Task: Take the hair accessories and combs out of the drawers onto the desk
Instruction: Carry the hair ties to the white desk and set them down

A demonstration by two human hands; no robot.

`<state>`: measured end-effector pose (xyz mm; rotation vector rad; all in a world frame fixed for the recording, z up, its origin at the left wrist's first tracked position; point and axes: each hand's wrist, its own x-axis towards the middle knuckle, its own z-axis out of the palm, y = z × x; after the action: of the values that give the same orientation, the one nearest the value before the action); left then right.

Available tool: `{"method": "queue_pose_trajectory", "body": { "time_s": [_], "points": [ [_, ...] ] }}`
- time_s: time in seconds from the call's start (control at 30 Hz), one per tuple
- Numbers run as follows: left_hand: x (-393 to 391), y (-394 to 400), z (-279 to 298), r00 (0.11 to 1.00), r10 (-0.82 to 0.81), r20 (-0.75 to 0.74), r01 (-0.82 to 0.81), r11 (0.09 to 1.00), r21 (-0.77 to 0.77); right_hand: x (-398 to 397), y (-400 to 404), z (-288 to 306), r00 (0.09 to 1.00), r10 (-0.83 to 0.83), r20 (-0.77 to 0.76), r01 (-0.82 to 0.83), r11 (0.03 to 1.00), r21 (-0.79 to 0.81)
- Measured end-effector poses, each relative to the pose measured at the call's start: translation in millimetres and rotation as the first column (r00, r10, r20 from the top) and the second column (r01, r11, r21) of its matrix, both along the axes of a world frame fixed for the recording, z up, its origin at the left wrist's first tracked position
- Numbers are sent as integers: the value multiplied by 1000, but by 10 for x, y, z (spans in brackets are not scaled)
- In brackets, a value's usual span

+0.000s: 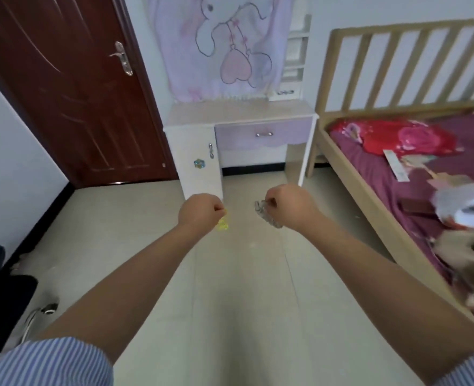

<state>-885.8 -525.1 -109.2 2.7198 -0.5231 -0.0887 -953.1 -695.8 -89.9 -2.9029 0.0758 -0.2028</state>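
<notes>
Both arms reach forward over the floor (238, 274), well short of the table (238, 114) against the far wall. The left hand (199, 211) is a closed fist, its fingers pinched on a small yellow hair clip (222, 224) that hangs below the knuckles. The right hand (290, 206) is also fisted, its fingers gripping a clear grey hair clip (266, 215) that dangles on its inner side. The table's purple drawer (263, 134) is closed. A bed (397, 168) stands to the right.
</notes>
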Motion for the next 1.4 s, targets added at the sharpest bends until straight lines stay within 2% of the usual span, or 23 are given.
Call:
{"method": "queue_pose_trajectory", "body": {
  "time_s": [0.13,0.27,0.4,0.67,0.83,0.97,1.17,1.23,1.33,1.4],
  "points": [
    [1176,-263,31,997,75,17,-74,997,-30,1257,-310,-57,1000,24,-8,-23,998,64],
    [2427,-483,-43,996,88,17,-87,993,-78,2563,-617,-76,995,30,93,-41,991,125],
    [3654,-735,-1,994,105,26,-102,989,-110,3778,-863,-94,997,48,68,-62,973,220],
    [5957,-1277,-121,992,122,-11,-122,988,-94,6010,-1439,-331,997,34,-63,-19,976,219],
    [7368,-1384,-405,966,255,-53,-257,966,-35,7574,-1776,-557,979,122,-165,-96,982,162],
    [8284,-1345,-559,922,370,-112,-371,929,13,8673,-1871,-672,926,177,-333,-146,982,116],
    [9566,-1251,-826,898,401,-179,-384,915,123,10142,-1635,-943,823,221,-524,-175,975,136],
    [10062,-1220,-915,908,390,-156,-364,916,170,10608,-1533,-1046,832,215,-511,-156,975,157],
    [10766,-1156,-1052,941,338,-30,-323,919,226,11251,-1406,-1228,916,177,-359,-116,976,186],
    [11124,-1093,-1238,957,285,46,-286,914,289,11594,-1304,-1385,949,163,-270,-86,958,275]
  ]
}}
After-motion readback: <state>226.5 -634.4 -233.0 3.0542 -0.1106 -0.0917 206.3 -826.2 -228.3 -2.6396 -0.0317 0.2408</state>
